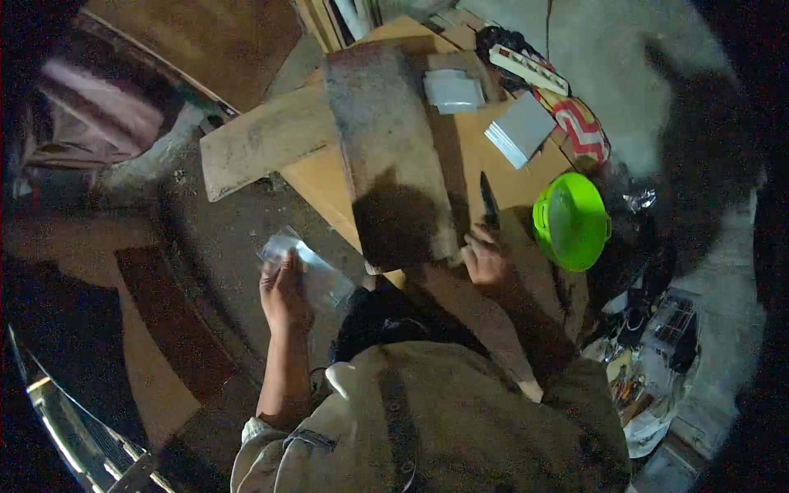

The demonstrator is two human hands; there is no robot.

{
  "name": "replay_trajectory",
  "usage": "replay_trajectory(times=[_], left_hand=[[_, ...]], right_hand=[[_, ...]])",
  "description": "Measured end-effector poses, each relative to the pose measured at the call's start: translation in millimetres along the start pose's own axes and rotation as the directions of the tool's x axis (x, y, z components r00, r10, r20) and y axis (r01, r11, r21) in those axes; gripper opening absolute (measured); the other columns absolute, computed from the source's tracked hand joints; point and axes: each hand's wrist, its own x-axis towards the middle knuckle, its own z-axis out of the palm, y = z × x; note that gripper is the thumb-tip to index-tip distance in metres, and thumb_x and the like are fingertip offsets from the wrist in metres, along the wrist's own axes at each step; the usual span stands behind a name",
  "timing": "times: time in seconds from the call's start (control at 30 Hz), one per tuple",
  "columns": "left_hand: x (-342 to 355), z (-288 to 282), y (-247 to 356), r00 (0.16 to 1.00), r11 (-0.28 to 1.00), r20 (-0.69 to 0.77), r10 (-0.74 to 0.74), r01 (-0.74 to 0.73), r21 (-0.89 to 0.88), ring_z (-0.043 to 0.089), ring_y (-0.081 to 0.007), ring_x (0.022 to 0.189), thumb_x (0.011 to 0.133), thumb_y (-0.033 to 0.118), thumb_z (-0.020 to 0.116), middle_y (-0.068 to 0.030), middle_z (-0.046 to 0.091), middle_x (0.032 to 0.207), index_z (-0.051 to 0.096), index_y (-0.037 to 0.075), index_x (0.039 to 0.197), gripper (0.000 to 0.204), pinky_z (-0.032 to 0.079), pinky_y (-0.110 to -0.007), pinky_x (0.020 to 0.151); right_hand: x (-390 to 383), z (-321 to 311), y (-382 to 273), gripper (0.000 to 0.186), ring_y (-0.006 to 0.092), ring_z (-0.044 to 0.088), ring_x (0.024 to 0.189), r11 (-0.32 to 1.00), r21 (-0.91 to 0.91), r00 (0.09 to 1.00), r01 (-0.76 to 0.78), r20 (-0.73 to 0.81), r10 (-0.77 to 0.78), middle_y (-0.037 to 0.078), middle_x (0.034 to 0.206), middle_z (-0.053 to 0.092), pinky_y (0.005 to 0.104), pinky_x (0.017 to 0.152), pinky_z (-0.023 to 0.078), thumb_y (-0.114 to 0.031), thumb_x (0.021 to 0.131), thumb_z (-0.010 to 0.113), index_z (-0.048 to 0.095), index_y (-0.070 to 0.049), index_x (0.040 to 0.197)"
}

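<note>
My left hand (283,287) is closed on a clear plastic sheet (327,275), which hangs off to the right of the fingers and catches the light. Past the near right edge of a long, worn wooden board (386,123), my right hand (486,259) is closed on a knife (489,200). Its dark, narrow blade points away from me; the fingers hide the handle. Farther back on the table lie a stack of pale grey sheets (521,130) and a smaller pile of shiny, clear-looking sheets (454,91).
A bright green plastic basket (573,222) stands at the table's right side. Behind it are a patterned red cloth (583,131) and a white power strip (528,70). Another plank (263,140) juts out left. A cluttered heap of tools (645,370) lies low on the right.
</note>
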Motion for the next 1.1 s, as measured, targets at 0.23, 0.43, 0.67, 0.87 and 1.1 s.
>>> replay_trajectory(times=[0.23, 0.43, 0.67, 0.87, 1.1], left_hand=[[-24, 47, 29, 0.994, 0.996, 0.064, 0.084, -0.084, 0.002, 0.055, -0.0107, 0.072, 0.085, 0.012, 0.059, -0.0025, 0.060, 0.083, 0.060, 0.004, 0.090, 0.010, 0.044, -0.026, 0.062], [-25, 56, 20, 0.974, 0.961, 0.195, 0.112, -0.056, -0.272, 0.052, -0.0086, 0.069, 0.085, 0.012, 0.058, -0.0011, 0.058, 0.078, 0.058, 0.004, 0.089, 0.009, 0.042, -0.023, 0.060], [-15, 39, 44, 0.893, 0.973, 0.406, 0.195, -0.123, -0.196, 0.056, -0.0111, 0.069, 0.082, 0.006, 0.061, -0.0037, 0.060, 0.077, 0.058, 0.003, 0.083, 0.004, 0.043, -0.024, 0.060], [4, 22, 56, 0.793, 0.957, 0.571, 0.213, -0.287, 0.041, 0.057, -0.0099, 0.071, 0.083, 0.003, 0.058, -0.0040, 0.062, 0.080, 0.056, 0.001, 0.088, 0.006, 0.045, -0.024, 0.059], [-3, 25, 64, 0.745, 0.961, 0.627, 0.227, -0.276, -0.021, 0.056, -0.0093, 0.068, 0.081, 0.000, 0.057, -0.0039, 0.060, 0.077, 0.056, 0.002, 0.086, 0.006, 0.046, -0.023, 0.057]], right_hand=[[10, -6, -138, 0.029, 0.0179, 0.054, 0.094, 0.628, 0.634, 0.829, -0.451, 0.559, 0.031, 0.007, 0.097, 0.056, 0.0305, 0.084, 0.041, -0.018, 0.086, 0.055, 0.050, 0.000, 0.109], [7, 20, -188, 0.033, 0.0166, 0.053, 0.092, 0.694, 0.681, 0.907, -0.233, 0.409, -0.097, 0.007, 0.105, 0.052, 0.0301, 0.082, 0.042, -0.014, 0.081, 0.059, 0.050, 0.001, 0.110], [38, 9, -187, 0.032, 0.0110, 0.056, 0.070, 0.486, 0.745, 0.881, -0.456, 0.457, 0.126, 0.003, 0.084, 0.058, 0.0240, 0.058, 0.046, -0.016, 0.074, 0.068, 0.054, -0.005, 0.101], [60, -11, -195, 0.020, 0.0089, 0.056, 0.070, 0.562, 0.762, 0.935, -0.322, 0.350, 0.061, 0.001, 0.084, 0.059, 0.0233, 0.052, 0.047, -0.013, 0.075, 0.068, 0.058, -0.009, 0.091], [50, -3, -206, 0.026, 0.0119, 0.053, 0.072, 0.517, 0.808, 0.955, -0.282, 0.288, 0.070, 0.001, 0.083, 0.056, 0.0260, 0.054, 0.046, -0.018, 0.074, 0.068, 0.053, -0.009, 0.093]])
